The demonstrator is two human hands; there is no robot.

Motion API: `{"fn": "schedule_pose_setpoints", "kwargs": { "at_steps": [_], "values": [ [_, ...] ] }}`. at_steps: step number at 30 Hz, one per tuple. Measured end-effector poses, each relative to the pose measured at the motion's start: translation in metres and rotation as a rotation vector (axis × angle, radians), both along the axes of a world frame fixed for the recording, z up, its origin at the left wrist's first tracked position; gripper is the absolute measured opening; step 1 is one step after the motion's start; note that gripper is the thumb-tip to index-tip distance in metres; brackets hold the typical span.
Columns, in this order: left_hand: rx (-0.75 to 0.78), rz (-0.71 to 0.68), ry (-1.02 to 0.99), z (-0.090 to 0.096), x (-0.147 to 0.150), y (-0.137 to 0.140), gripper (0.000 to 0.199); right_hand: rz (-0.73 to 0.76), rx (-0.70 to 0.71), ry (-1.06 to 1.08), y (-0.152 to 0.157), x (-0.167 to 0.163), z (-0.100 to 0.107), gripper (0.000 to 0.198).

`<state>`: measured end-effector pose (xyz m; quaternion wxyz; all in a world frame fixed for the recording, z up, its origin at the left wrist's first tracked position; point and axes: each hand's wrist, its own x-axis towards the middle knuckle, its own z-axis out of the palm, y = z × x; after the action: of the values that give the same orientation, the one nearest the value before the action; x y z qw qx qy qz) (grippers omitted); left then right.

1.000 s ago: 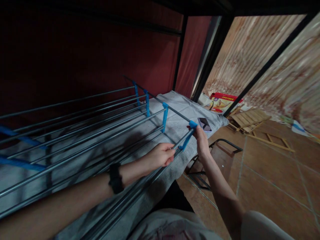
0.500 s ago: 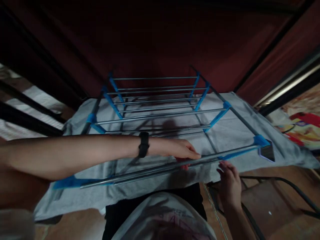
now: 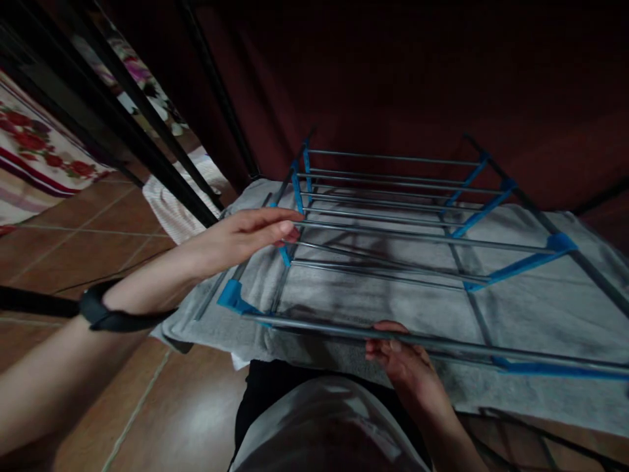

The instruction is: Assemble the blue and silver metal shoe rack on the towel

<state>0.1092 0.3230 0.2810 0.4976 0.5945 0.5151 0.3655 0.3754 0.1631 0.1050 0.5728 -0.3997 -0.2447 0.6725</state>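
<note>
A shoe rack (image 3: pixel 422 235) of thin metal tubes and blue plastic connectors lies before me on a grey cloth (image 3: pixel 383 298). My left hand (image 3: pixel 240 241), with a black band on the wrist, is at the left end of a middle tube. Its thumb and fingers close round that end and hide the connector there. Lower down, my right hand (image 3: pixel 410 364) has its fingers round the front tube (image 3: pixel 319 326), some showing above it and some below. A blue corner connector (image 3: pixel 233 298) sits at that tube's left end.
A dark red panel (image 3: pixel 393 85) stands behind the rack. Black metal bars (image 3: pixel 142 118) rise at the left, with a white cloth (image 3: pixel 170 203) and flowered fabric (image 3: pixel 39 144) beyond them. Brown floor tiles (image 3: pixel 122 387) show below left.
My view has swung left. My left hand has gone from the front tubes to the left end of a middle tube. My right hand, apart from the rack before, now holds the front tube.
</note>
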Motion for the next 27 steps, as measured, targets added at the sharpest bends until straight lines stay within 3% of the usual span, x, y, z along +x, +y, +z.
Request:
{"fn": "schedule_pose_setpoints", "kwargs": {
  "at_steps": [4, 7, 9, 13, 27],
  "values": [
    [0.081, 0.290, -0.243, -0.046, -0.051, -0.033, 0.041, -0.061, -0.015, -0.079, 0.006, 0.000, 0.008, 0.029],
    [0.098, 0.480, -0.361, -0.075, -0.057, -0.050, 0.045, -0.076, -0.040, -0.121, 0.006, 0.001, 0.012, 0.030],
    [0.051, 0.482, -0.379, -0.085, -0.050, -0.056, 0.053, -0.091, -0.047, -0.131, 0.006, 0.001, 0.013, 0.031],
    [-0.079, 0.387, -0.470, -0.090, -0.033, -0.060, 0.064, -0.148, -0.067, -0.150, 0.003, 0.000, 0.013, 0.029],
    [-0.122, 0.320, -0.392, -0.092, -0.031, -0.067, 0.060, -0.154, -0.035, -0.206, 0.006, 0.004, 0.011, 0.029]
  ]
}}
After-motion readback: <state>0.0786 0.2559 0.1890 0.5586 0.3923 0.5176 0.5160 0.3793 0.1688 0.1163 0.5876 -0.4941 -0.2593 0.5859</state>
